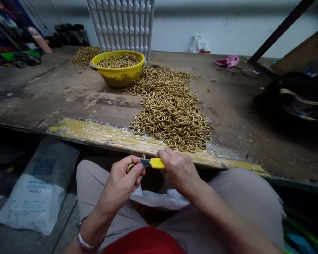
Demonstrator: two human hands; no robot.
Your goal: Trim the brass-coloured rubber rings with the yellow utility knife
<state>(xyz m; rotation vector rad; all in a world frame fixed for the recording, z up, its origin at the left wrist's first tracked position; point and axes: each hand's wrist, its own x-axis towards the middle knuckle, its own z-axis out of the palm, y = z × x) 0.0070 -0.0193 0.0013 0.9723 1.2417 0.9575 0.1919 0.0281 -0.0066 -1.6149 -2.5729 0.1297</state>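
My left hand (125,178) is closed on brass-coloured rings (130,168), one inside the curled fingers and another showing just above the fingertips. In my right hand (178,171) is a yellow utility knife (157,163), its dark blade pointing left and meeting the left fingertips. Whether the blade touches a ring I cannot tell. Both hands are over my lap, just in front of the table edge. Beyond them a large heap of brass-coloured rings (172,109) spreads across the tabletop.
A yellow basin (119,78) full of rings stands behind the heap, with a smaller ring pile (86,55) at its left. An open white bag (159,199) sits between my knees. A printed white sack (37,187) lies at left. A dark bag (288,106) rests at right.
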